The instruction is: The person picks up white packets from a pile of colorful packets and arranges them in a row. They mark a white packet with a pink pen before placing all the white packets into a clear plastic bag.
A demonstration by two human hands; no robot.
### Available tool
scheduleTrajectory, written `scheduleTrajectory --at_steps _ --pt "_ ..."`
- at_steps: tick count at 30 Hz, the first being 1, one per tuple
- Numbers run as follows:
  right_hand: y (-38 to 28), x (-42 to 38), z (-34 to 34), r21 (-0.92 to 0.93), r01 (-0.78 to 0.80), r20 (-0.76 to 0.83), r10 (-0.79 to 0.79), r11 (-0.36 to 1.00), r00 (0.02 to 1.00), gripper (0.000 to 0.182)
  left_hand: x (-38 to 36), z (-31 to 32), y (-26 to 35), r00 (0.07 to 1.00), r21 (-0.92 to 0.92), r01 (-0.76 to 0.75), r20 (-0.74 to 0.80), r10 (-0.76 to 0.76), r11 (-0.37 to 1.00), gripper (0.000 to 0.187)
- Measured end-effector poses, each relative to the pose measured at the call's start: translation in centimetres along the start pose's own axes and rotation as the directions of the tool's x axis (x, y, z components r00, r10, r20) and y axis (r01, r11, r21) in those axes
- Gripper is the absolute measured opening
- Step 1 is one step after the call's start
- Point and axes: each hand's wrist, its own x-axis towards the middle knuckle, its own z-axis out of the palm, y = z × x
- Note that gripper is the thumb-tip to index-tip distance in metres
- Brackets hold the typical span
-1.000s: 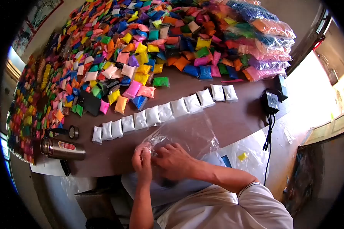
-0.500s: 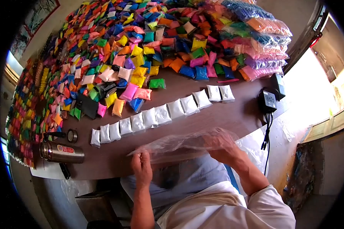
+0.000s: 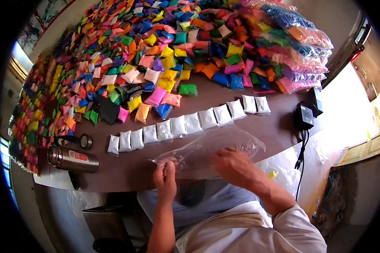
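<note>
A clear plastic bag [image 3: 198,149] stretches over the table's near edge. My left hand [image 3: 165,179] grips its left corner between thumb and fingers. Against the bag's near side, my right hand [image 3: 234,166] has its fingers curled inward; they are partly hidden and slightly blurred, so what they hold cannot be made out. The bag's right end spreads loosely beyond this hand. Just past the bag, small white packets [image 3: 193,123] lie side by side in a slanting row.
A large heap of colourful small packets [image 3: 156,63] covers the table's far side. Filled clear bags [image 3: 308,55] are stacked at the far right. A steel flask [image 3: 74,159] lies at left near a round lid [image 3: 86,141]. A black power adapter [image 3: 304,117] with cables sits at the right edge.
My right hand has moved left and inward from the bag's right end. The bag's right side now spreads over the table toward the white packets. My left hand keeps its grip. The view has shifted slightly.
</note>
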Motion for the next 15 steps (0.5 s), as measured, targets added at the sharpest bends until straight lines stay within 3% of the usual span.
scheduleTrajectory --at_steps 1,3,5,9,13,15 --pt "-0.4 0.8 1.1 -0.001 0.003 -0.003 -0.003 1.000 1.000 0.023 0.1 0.2 -0.2 0.999 -0.016 -0.040 -0.014 0.040 0.999 0.024" --pt "-2.0 2.7 3.3 0.153 0.156 0.016 -0.160 0.976 0.987 0.021 0.1 0.1 -0.5 0.997 -0.033 -0.078 -0.028 0.077 0.996 0.020" --pt "-3.7 4.3 4.1 0.175 0.111 -0.003 -0.112 0.978 0.994 0.023 0.2 -0.1 -0.7 0.996 0.075 -0.079 -0.024 0.081 0.994 0.019" --pt "-4.2 4.8 4.1 0.263 0.002 0.023 -0.008 0.965 1.000 0.028 -0.3 0.4 -0.2 0.994 0.015 -0.064 -0.092 0.065 0.998 0.020" --pt "-4.4 4.5 3.6 0.225 0.025 0.006 -0.027 0.974 1.000 0.030 -0.2 0.5 -0.7 0.995 0.171 -0.094 0.033 0.090 0.981 0.020" --pt "-4.5 4.4 4.8 0.124 0.034 -0.020 -0.032 0.992 0.999 0.031 -0.3 1.2 -0.4 0.980 0.139 -0.182 -0.059 0.192 0.973 0.017"
